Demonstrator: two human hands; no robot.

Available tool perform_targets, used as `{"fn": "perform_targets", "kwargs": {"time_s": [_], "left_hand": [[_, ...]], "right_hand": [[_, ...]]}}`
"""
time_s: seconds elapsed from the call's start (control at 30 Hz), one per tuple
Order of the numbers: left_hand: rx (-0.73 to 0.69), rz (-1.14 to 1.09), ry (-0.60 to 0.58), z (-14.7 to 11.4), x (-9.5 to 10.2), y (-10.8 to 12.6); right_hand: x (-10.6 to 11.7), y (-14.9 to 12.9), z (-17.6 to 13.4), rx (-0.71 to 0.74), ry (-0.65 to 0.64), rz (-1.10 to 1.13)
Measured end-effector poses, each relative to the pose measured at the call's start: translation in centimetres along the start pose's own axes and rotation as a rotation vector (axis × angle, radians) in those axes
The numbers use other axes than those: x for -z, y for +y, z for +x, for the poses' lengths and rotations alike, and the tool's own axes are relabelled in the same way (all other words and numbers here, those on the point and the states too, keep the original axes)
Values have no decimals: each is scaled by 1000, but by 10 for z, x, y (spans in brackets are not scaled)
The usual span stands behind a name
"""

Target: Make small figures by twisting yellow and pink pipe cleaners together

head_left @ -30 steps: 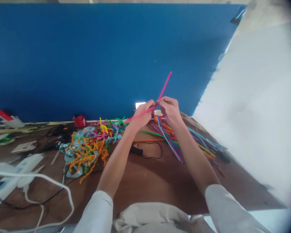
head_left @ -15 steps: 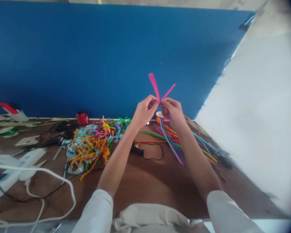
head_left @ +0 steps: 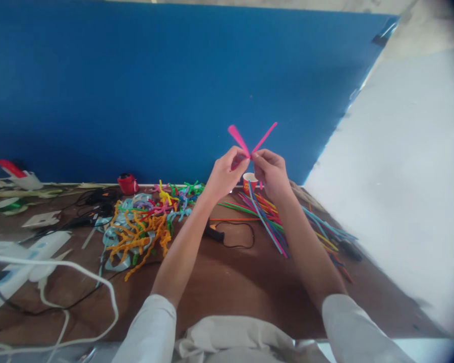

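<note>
A pink pipe cleaner (head_left: 265,137) is held up in front of the blue panel, bent so that two arms rise in a V from my fingertips. The left arm of the V looks thicker and slightly blurred. My left hand (head_left: 227,174) pinches it near the bend between thumb and fingers. Close beside it, my right hand (head_left: 271,174) pinches the same piece, the fingertips of both hands almost touching. A short pink end shows below my right hand. Just under the hands stands a red paper cup (head_left: 249,184) with a white inside.
Loose coloured pipe cleaners (head_left: 267,222) lie under my right forearm. Left of my left arm is a heap of twisted orange pipe cleaners (head_left: 147,232). A black-handled tool (head_left: 215,234) with a cord lies mid-table. White power strips (head_left: 41,252) and cables fill the left.
The pink V has opened wider: its left arm has dropped lower and further left, and its right arm points higher. My hands have stayed almost in place, still pinching.
</note>
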State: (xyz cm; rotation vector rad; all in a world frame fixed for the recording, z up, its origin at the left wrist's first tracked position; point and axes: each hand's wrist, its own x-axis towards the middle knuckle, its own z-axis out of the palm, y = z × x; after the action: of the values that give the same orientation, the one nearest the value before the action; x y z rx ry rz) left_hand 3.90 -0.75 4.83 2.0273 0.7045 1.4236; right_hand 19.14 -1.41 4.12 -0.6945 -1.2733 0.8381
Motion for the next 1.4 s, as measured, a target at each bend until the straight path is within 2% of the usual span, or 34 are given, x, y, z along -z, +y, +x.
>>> {"fn": "perform_targets", "kwargs": {"time_s": [0.2,0.33,0.57,0.7,0.83,0.97,1.1,1.27,1.4], "left_hand": [[-5,-9,-36,-1,3,4],[-2,12,15,-1,0,4],[57,64,72,1,-1,-2],[96,-108,34,3,1,-8],[146,-273,27,5,1,-9],[157,-279,36,5,1,-7],[133,-253,35,5,5,-5],[169,-266,27,3,9,-1],[171,-354,53,2,7,1]], "right_hand": [[-4,2,-1,31,17,42],[-6,2,-1,24,28,19],[-7,-1,-5,80,-111,-52],[-6,-7,-8,99,-212,-107],[-4,-10,-8,123,-245,-150],[-3,-7,-6,52,-247,-63],[-3,-7,-7,-48,-307,-19],[-2,-13,-11,-82,-415,-51],[-1,-13,-12,-98,-438,-16]]}}
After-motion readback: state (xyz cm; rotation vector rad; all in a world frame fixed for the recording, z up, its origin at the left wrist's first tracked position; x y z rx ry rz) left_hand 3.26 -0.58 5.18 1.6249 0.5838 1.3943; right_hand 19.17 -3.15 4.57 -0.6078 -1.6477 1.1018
